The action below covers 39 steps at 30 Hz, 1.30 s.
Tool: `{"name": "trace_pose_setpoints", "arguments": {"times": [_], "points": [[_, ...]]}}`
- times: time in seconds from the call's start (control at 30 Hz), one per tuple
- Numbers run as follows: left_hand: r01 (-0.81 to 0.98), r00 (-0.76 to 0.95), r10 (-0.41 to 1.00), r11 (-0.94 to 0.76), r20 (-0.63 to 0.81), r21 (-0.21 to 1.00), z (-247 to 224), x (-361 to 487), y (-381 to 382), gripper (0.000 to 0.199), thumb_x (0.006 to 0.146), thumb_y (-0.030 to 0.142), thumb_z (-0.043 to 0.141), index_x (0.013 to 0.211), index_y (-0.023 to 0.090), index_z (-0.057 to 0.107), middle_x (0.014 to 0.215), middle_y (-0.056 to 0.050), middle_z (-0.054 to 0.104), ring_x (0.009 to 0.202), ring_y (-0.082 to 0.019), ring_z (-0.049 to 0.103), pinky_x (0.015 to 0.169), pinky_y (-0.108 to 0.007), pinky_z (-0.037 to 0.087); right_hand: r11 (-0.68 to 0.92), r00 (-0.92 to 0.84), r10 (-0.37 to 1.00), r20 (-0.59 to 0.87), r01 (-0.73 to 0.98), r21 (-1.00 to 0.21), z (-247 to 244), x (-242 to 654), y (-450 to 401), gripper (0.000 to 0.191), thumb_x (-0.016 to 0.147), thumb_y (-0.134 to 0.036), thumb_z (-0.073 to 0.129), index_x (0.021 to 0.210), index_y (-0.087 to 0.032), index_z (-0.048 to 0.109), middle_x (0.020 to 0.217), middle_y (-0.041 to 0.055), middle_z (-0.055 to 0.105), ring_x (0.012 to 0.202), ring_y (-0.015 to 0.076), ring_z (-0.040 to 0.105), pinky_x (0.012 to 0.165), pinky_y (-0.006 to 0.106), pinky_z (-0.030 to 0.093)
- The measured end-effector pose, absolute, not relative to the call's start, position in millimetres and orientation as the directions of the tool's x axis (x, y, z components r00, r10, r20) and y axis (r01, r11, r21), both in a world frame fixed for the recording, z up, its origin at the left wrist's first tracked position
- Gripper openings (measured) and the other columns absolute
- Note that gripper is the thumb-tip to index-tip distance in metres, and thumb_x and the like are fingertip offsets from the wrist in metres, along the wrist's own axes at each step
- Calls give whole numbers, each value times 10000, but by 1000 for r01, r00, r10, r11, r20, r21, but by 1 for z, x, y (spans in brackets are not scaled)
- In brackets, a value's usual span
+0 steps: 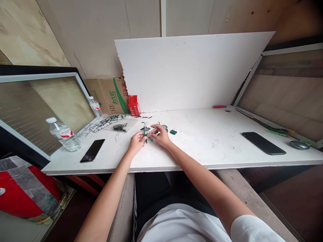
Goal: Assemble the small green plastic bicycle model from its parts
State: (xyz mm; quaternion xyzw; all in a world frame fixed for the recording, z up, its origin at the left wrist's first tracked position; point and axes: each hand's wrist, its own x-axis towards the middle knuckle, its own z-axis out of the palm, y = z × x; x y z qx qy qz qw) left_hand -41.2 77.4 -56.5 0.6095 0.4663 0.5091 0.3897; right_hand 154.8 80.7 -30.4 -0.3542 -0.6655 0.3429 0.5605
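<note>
Over the middle of the white table, my left hand (137, 142) pinches a small dark green plastic model piece (145, 133). My right hand (160, 135) is closed close beside it, thumb and fingertips together on a thin dark part (152, 132). Both hands nearly meet, and their fingers partly cover these parts. Just beyond the fingers lies a small dark model part with a wheel-like shape (145, 128). A spoked wheel (165, 127) shows behind my right hand. To its right rests a small green box-shaped piece (173, 132).
Black plastic sprue frames (107, 123) and a clear bag of dark parts (119, 127) lie to the left. Also there are a phone (93, 151) and two water bottles (66, 136). A red box (134, 106) stands behind. Rightward are a black phone (263, 143) and a mouse (299, 145).
</note>
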Motion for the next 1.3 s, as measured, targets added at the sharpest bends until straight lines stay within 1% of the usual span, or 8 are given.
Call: {"name": "trace_pose_setpoints", "arguments": {"times": [0.13, 0.27, 0.47, 0.67, 0.83, 0.93, 1.13, 1.3], "points": [[170, 49, 962, -274, 270, 947, -57, -41, 78, 460, 791, 451, 802, 1097, 148, 640, 924, -110, 740, 606, -135, 623, 493, -243, 458, 513, -124, 855, 503, 62, -856, -31, 156, 82, 431, 796, -210, 753, 1220, -205, 672, 907, 46, 778, 923, 227, 742, 802, 342, 552], [164, 46, 963, -268, 264, 949, -56, -40, 78, 465, 784, 453, 803, 1086, 151, 621, 920, -114, 751, 588, -138, 618, 487, -251, 465, 500, -147, 861, 488, 58, -864, -34, 156, 86, 387, 791, -204, 769, 1176, -209, 724, 921, 62, 793, 922, 239, 753, 794, 346, 574], [254, 19, 960, -275, 280, 927, -59, -43, 81, 424, 802, 445, 798, 1082, 154, 668, 897, -75, 731, 552, -116, 597, 523, -251, 473, 501, -135, 861, 491, 56, -863, -37, 156, 89, 351, 794, -225, 790, 1142, -203, 746, 937, 71, 799, 928, 239, 755, 809, 349, 589], [174, -4, 964, -262, 267, 949, -60, -43, 84, 439, 764, 423, 823, 1078, 146, 692, 987, -94, 734, 596, -113, 599, 543, -247, 475, 497, -119, 865, 488, 63, -866, -36, 156, 89, 333, 798, -255, 811, 1121, -202, 750, 957, 81, 796, 950, 243, 751, 828, 360, 592], [152, -12, 968, -245, 250, 958, -57, -42, 84, 403, 755, 394, 824, 1045, 138, 708, 857, -60, 705, 567, -103, 559, 533, -242, 452, 487, -103, 871, 480, 62, -871, -37, 155, 90, 311, 796, -245, 800, 1099, -191, 756, 974, 88, 792, 951, 242, 745, 840, 368, 590], [134, -18, 966, -251, 256, 959, -57, -43, 85, 404, 748, 384, 832, 1045, 137, 715, 874, -71, 718, 569, -104, 557, 530, -245, 445, 488, -93, 871, 482, 56, -871, -37, 156, 91, 279, 817, -259, 782, 1084, -184, 757, 969, 93, 786, 934, 239, 741, 845, 377, 586], [103, -57, 966, -247, 253, 964, -57, -43, 86, 433, 728, 385, 857, 1049, 135, 707, 907, -95, 740, 602, -116, 572, 524, -248, 435, 496, -79, 868, 490, 105, -862, -36, 156, 92, 292, 834, -373, 793, 1062, -193, 755, 1020, 100, 776, 921, 230, 709, 848, 372, 560], [74, -41, 970, -238, 241, 969, -52, -41, 82, 435, 735, 413, 844, 1042, 134, 711, 971, -101, 733, 596, -99, 551, 510, -244, 416, 427, -87, 903, 422, 61, -902, -34, 156, 92, 430, 977, -570, 569, 1034, -174, 726, 778, 59, 706, 748, 206, 658, 733, 342, 528]]}}
